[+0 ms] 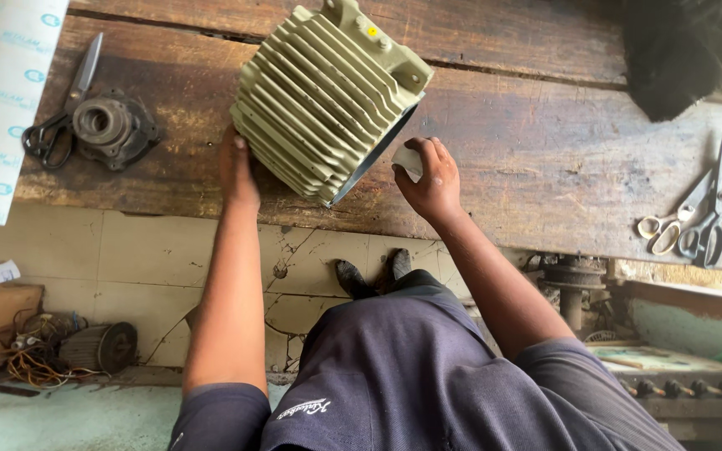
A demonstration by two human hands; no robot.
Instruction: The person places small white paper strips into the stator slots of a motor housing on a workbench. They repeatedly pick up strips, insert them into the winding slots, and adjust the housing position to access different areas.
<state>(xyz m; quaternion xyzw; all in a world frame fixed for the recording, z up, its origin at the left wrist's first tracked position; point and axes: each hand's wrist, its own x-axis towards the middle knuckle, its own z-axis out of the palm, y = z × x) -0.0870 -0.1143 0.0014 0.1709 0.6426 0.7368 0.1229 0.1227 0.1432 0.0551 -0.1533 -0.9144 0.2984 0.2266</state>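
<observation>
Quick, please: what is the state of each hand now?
Left hand: open, pressed against the pale green finned metal cylinder.
Right hand: closed on a small white pad at the cylinder's open rim.

Both bare arms are stretched forward from short dark sleeves, elbows slightly bent and forearms angled a little toward each other. The left hand is held flat and upright, palm turned inward and fingers pressed together, braced against what lies in front of it. The right hand is curled, wrist bent slightly inward, with the fingertips pinched around a small pale piece; the knuckles are turned up toward the camera, and both feet are seen below between the arms.
</observation>
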